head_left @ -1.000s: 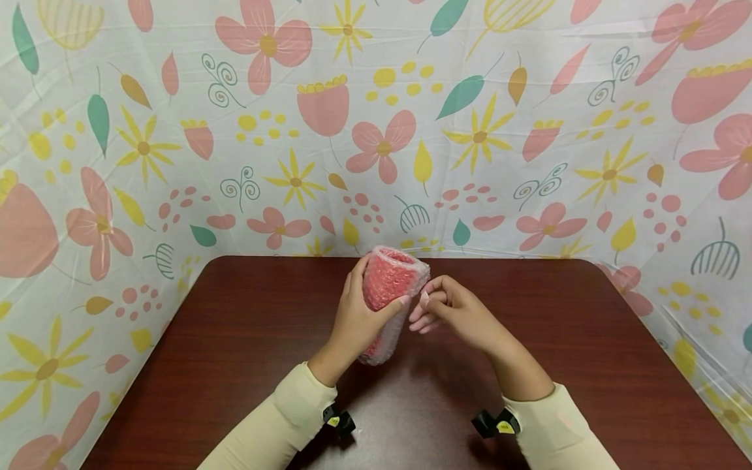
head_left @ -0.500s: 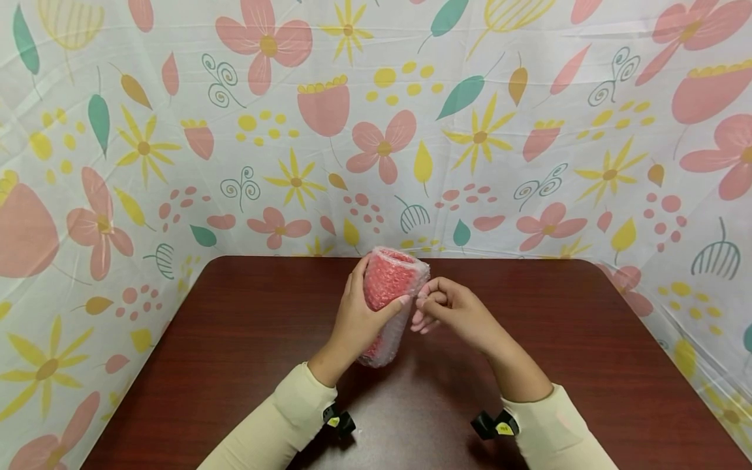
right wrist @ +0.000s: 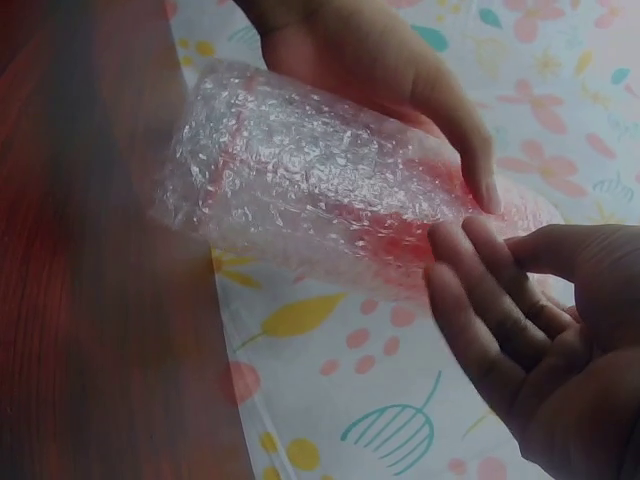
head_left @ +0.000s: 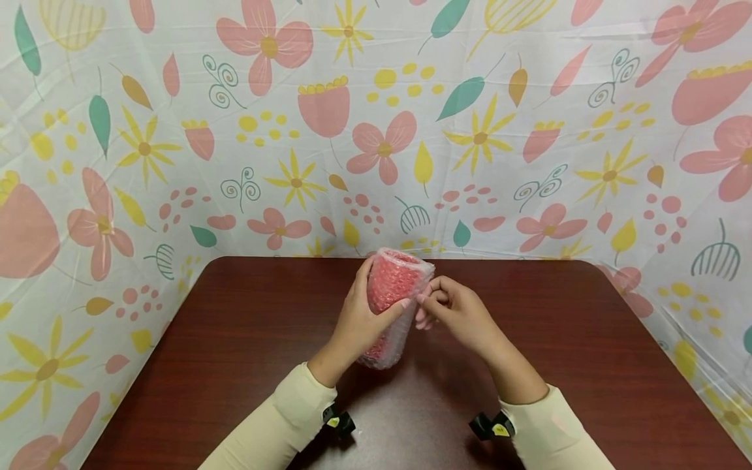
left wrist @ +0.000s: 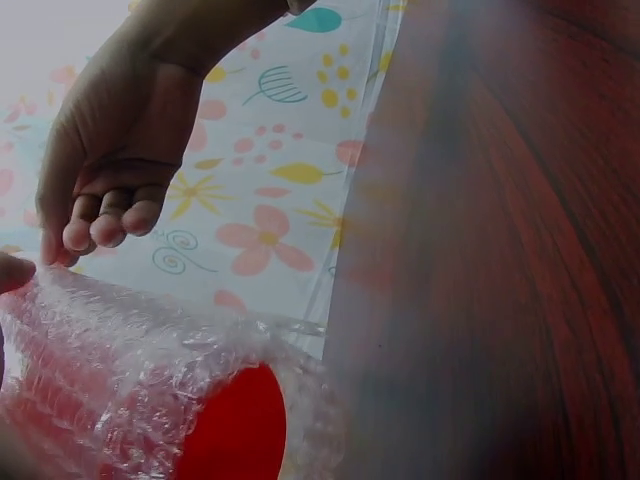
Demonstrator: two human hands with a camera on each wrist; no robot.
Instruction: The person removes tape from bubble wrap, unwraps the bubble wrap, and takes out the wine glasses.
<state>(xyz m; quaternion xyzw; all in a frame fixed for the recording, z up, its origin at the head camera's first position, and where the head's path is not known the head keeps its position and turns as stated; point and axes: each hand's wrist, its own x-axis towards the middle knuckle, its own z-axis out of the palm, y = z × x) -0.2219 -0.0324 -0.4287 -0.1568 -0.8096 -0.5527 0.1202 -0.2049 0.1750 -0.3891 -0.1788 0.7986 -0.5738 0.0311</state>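
Note:
A red, roughly cylindrical object (left wrist: 240,430) is wrapped in clear bubble wrap (head_left: 395,287); its exact kind is hidden by the wrap. My left hand (head_left: 357,316) grips the bundle from the left, thumb across the near side, and holds it tilted above the table. On the other side my right hand (head_left: 461,313) pinches the wrap's edge near the top between thumb and forefinger. Its other fingers are loosely bent beside the wrap, as the right wrist view shows. A bare red surface shows through the open end of the wrap in the left wrist view.
Beneath both hands lies a dark reddish-brown wooden table (head_left: 235,365) with rounded far corners. A white cloth (head_left: 376,130) printed with flowers and leaves hangs behind it and along both sides. Black wrist cameras sit at each cream sleeve (head_left: 282,418).
The wrapped bundle has shifted slightly to the right and stands a little more upright. My right hand's thumb and forefinger have come in closer on the wrap's edge.

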